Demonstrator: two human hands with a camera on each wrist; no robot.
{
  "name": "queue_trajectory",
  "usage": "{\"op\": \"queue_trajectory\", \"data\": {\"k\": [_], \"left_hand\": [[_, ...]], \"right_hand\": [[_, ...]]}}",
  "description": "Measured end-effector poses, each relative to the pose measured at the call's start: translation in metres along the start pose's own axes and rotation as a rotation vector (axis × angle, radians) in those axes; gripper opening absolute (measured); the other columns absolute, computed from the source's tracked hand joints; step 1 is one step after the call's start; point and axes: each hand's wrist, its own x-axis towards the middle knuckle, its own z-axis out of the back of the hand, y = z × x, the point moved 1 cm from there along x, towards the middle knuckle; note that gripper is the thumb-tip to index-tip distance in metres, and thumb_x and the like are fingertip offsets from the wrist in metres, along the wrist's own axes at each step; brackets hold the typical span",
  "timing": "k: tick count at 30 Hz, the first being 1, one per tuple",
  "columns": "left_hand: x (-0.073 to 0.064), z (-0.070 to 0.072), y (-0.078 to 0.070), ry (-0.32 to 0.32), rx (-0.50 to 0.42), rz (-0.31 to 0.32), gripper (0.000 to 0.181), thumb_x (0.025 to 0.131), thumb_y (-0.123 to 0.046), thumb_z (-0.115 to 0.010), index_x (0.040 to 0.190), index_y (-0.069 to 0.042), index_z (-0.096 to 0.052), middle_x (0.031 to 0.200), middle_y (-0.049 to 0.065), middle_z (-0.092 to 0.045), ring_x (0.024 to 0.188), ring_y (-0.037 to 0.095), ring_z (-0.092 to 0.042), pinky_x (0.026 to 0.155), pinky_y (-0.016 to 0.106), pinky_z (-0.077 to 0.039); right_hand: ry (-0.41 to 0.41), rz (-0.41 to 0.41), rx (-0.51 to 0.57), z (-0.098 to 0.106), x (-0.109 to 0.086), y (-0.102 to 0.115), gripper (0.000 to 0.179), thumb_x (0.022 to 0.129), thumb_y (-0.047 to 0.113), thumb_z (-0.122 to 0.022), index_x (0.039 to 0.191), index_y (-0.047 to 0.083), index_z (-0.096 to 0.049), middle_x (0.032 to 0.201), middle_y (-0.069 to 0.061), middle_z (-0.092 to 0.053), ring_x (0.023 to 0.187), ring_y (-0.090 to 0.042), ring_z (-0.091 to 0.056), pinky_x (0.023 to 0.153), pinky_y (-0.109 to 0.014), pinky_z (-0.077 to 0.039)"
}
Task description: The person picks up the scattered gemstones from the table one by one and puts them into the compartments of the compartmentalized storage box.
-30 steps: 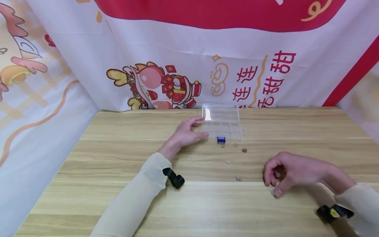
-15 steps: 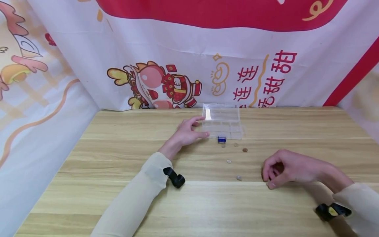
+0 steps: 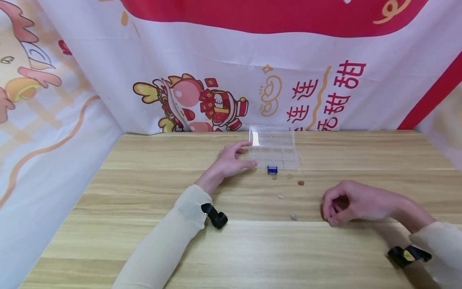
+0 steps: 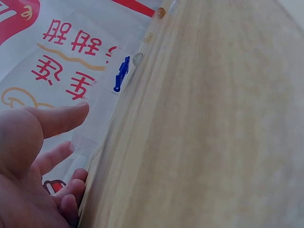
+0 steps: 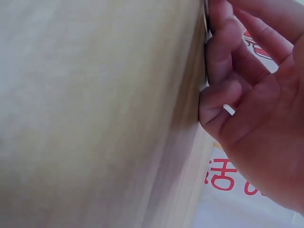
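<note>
Wooden tabletop [image 3: 260, 253] bears a clear box [image 3: 273, 155] lengthwise left-to-right, lid [image 3: 273, 137] rearward.

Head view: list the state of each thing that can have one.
Clear box, lid raised.
Blue clasp, unfastened from the lid.
Brown stone, lying loose.
Pale stones, lying loose, spread out.
Left hand, outstretched at the box's side.
Right hand, curled, whether holding anything unclear.

transparent box [image 3: 273, 151], blue latch [image 3: 272, 170], brown pebble [image 3: 301, 183]
</note>
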Motion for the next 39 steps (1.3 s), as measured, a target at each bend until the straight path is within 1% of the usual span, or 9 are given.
{"op": "queue_trajectory", "data": {"k": [4,6,11,14,20,26,29,33,39], "left_hand": [[0.001,0.000,0.000,-0.004,0.001,0.005,0.069,0.093,-0.034,-0.083,0.155,-0.038,-0.052,0.153,0.004,-0.044,0.142,0.028,-0.042,0.122,0.054,-0.038],[0.000,0.000,0.000,-0.005,0.002,0.008,0.069,0.093,-0.034,-0.083,0.154,-0.038,-0.052,0.153,0.003,-0.044,0.142,0.028,-0.042,0.122,0.054,-0.038],[0.000,-0.001,0.000,-0.004,0.005,0.003,0.069,0.093,-0.035,-0.083,0.154,-0.038,-0.052,0.153,0.003,-0.044,0.143,0.028,-0.041,0.122,0.054,-0.038],[0.000,0.000,0.001,-0.006,0.005,0.007,0.069,0.093,-0.035,-0.083,0.155,-0.039,-0.052,0.153,0.003,-0.044,0.143,0.029,-0.042,0.121,0.054,-0.038],[0.000,0.000,0.001,-0.006,0.005,0.005,0.071,0.092,-0.033,-0.083,0.155,-0.038,-0.051,0.154,0.004,-0.044,0.142,0.029,-0.042,0.121,0.054,-0.039],[0.001,0.000,0.000,-0.006,0.012,-0.006,0.071,0.092,-0.033,-0.083,0.156,-0.037,-0.050,0.154,0.005,-0.045,0.142,0.030,-0.043,0.120,0.054,-0.040],[0.002,0.000,0.000,-0.009,0.009,0.001,0.071,0.092,-0.033,-0.083,0.155,-0.038,-0.051,0.153,0.005,-0.044,0.142,0.030,-0.043,0.120,0.054,-0.039],[0.001,0.000,-0.001,-0.007,0.002,0.010,0.071,0.092,-0.033,-0.083,0.155,-0.038,-0.051,0.154,0.004,-0.044,0.142,0.030,-0.042,0.120,0.055,-0.039],[0.002,0.000,-0.001,0.003,-0.002,0.007,0.072,0.092,-0.033,-0.083,0.156,-0.038,-0.050,0.154,0.004,-0.044,0.143,0.030,-0.042,0.120,0.055,-0.039]], "right_hand": [[-0.033,-0.010,-0.012,0.003,0.002,0.003,0.007,0.095,0.017,-0.080,0.100,0.016,-0.076,0.085,-0.005,-0.071,0.073,-0.010,-0.060,0.062,-0.025,-0.051],[-0.047,-0.030,-0.022,0.005,0.003,0.004,0.007,0.095,0.018,-0.080,0.100,0.016,-0.076,0.086,-0.003,-0.071,0.074,-0.012,-0.062,0.064,-0.024,-0.052],[-0.067,-0.064,-0.041,0.007,0.008,0.007,0.007,0.094,0.017,-0.080,0.100,0.018,-0.075,0.091,0.000,-0.074,0.080,-0.016,-0.065,0.070,-0.025,-0.055],[-0.082,-0.065,-0.053,0.008,0.013,0.009,0.006,0.095,0.017,-0.079,0.099,0.017,-0.075,0.092,0.000,-0.074,0.081,-0.017,-0.064,0.071,-0.026,-0.055],[-0.141,-0.042,-0.087,0.010,0.023,0.015,0.007,0.093,0.015,-0.080,0.098,0.017,-0.076,0.089,0.001,-0.073,0.079,-0.016,-0.063,0.070,-0.026,-0.054],[-0.186,-0.064,-0.109,0.016,0.030,0.020,0.010,0.094,0.016,-0.080,0.102,0.018,-0.076,0.091,0.000,-0.072,0.082,-0.018,-0.063,0.072,-0.026,-0.054],[-0.210,-0.056,-0.122,0.020,0.034,0.022,0.012,0.094,0.013,-0.079,0.105,0.016,-0.075,0.092,0.000,-0.072,0.082,-0.018,-0.064,0.072,-0.026,-0.055],[-0.239,-0.054,-0.132,0.026,0.038,0.027,0.013,0.093,0.006,-0.076,0.103,0.014,-0.075,0.091,0.000,-0.074,0.083,-0.019,-0.066,0.073,-0.027,-0.056],[-0.263,-0.065,-0.127,0.033,0.041,0.034,0.008,0.094,0.011,-0.078,0.101,0.013,-0.076,0.092,-0.001,-0.075,0.085,-0.019,-0.066,0.075,-0.027,-0.056]]}}
